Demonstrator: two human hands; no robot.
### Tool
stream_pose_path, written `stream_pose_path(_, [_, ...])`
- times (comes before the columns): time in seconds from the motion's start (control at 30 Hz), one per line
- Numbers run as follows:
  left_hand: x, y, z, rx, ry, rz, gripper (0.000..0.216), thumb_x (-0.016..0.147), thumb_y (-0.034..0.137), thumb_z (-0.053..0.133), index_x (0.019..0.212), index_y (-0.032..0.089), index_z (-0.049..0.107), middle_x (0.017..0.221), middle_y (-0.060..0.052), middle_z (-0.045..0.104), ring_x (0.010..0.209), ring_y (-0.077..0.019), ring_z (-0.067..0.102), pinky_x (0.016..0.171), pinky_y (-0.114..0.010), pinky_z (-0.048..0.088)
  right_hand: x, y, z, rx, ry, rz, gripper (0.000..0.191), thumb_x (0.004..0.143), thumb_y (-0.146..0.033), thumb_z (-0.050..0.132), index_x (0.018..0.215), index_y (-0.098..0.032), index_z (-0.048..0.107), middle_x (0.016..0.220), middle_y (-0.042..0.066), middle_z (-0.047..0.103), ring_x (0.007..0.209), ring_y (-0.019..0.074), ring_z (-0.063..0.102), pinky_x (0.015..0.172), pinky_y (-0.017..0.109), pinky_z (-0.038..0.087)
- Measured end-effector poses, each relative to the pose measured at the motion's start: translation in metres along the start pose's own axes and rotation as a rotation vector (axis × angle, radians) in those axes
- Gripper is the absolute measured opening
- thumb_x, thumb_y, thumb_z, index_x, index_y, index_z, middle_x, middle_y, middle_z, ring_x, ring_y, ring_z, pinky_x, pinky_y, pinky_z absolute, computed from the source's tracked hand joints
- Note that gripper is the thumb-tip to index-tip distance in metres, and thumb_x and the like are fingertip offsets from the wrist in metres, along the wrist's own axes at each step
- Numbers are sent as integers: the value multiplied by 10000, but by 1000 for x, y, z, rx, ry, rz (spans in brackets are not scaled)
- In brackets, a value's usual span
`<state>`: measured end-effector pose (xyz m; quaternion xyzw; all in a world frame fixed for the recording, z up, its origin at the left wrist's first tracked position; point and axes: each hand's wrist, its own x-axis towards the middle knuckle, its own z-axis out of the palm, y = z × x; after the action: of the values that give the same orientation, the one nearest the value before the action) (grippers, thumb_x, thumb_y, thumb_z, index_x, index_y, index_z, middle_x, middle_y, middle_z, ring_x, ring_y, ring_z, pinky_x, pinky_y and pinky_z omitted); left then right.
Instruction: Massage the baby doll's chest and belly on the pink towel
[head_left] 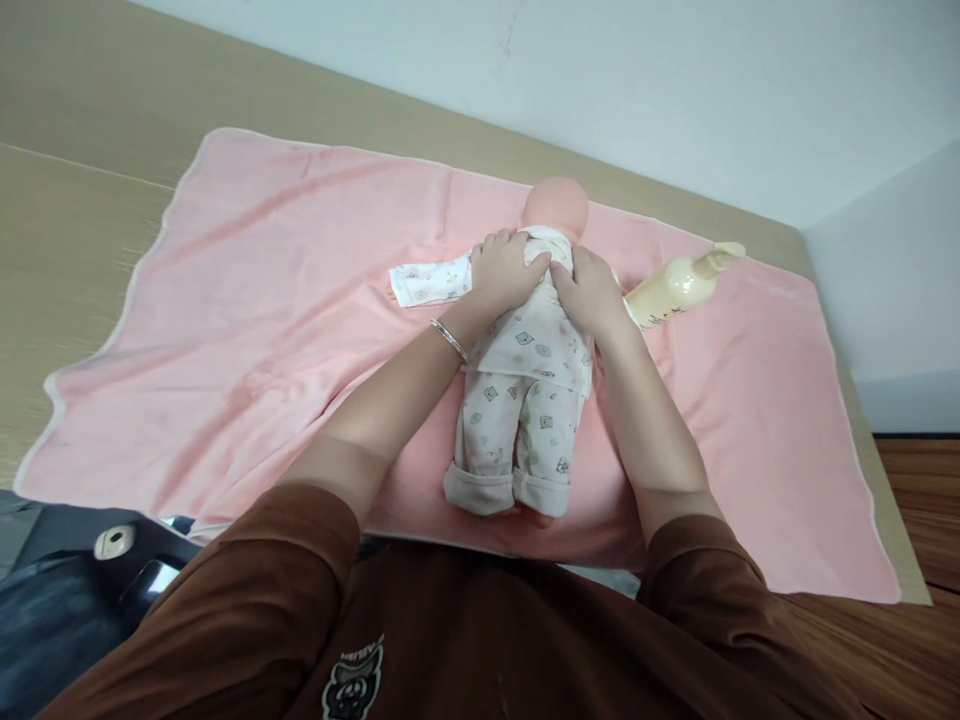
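Note:
A baby doll (pixel 525 390) in white printed clothes lies on its back on a pink towel (pixel 262 330), head (pixel 556 207) toward the wall. My left hand (pixel 504 270) rests on the doll's chest and left shoulder, fingers curled on the shirt near the collar. My right hand (pixel 590 290) presses on the other side of the chest, fingers touching the same shirt. One sleeve (pixel 430 282) sticks out flat to the left. The doll's other arm is hidden under my right hand.
A cream-coloured bottle (pixel 679 285) lies on the towel just right of my right hand. The towel covers a beige table (pixel 82 230) set against a white wall. A dark bag with a phone (pixel 112 570) sits at lower left. Wooden floor (pixel 922 520) shows at right.

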<state>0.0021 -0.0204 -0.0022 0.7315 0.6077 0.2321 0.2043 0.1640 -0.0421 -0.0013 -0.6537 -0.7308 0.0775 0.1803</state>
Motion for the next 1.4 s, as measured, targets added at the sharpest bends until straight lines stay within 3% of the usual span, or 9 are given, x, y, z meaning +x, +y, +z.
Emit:
stream_pose_path(0.2, [2,2,-4,34,-21,28,458,1058,406,463,1400,217,702,1475,-151,733,1436,-359,636,1274,-521,471,-9,-14,-6,-61,-7,-24,377,1103,-358,449,1252,-103,684,1380,269,735,1373,430,658,1226,626,507])
stream_pose_path(0.33, [-3,8,-20,82,-84,95,488,1078,372,422,1420,153,693,1446,-189,742,1398,-362,665,1282,-526,464,2,3,-3,27,2,-6,408,1122,-428,427,1253,-148,692,1351,225,754,1334,401,685,1198,601,531])
stream_pose_path(0.5, [-13,17,-39,130,-209,183,425,1063,283,444,1327,118,733,1381,-219,755,1309,-375,708,1154,-509,561,11,17,3,53,11,24,504,1137,-507,383,1230,-131,706,1296,231,772,1278,405,714,1154,590,557])
stream_pose_path(0.67, [-13,20,-29,118,-168,172,422,1085,247,395,1280,104,740,1387,-222,746,1353,-360,688,1227,-507,521,6,11,2,8,1,-29,502,1147,-501,377,1295,-139,692,1349,225,760,1316,400,694,1185,590,537])
stream_pose_path(0.93, [6,1,-15,42,-116,110,458,1080,382,414,1331,174,736,1389,-172,766,1307,-338,700,1224,-514,528,-17,-26,-15,-115,-17,-44,358,1082,-248,437,1246,-104,721,1350,258,770,1295,415,699,1181,614,542])
stream_pose_path(1.13, [-17,19,-15,177,-94,121,514,1096,285,397,1516,57,583,1572,-273,631,1530,-419,554,1334,-598,411,-1,-8,-13,-7,-36,-20,408,1094,-314,415,1248,-119,739,1358,230,779,1295,395,711,1176,565,550])
stream_pose_path(1.3, [-23,29,-27,189,-221,198,444,1036,137,404,1372,58,684,1494,-234,677,1482,-396,606,1300,-566,476,5,4,-8,4,-73,70,534,1130,-456,386,1361,-83,691,1439,258,737,1350,419,685,1200,599,525])
stream_pose_path(1.4, [-15,24,-21,126,-166,153,481,1065,203,382,1425,59,666,1543,-236,660,1515,-386,582,1332,-553,446,-6,-8,-9,-88,-61,25,541,1133,-389,360,1471,-57,621,1514,280,682,1448,434,623,1265,624,464])
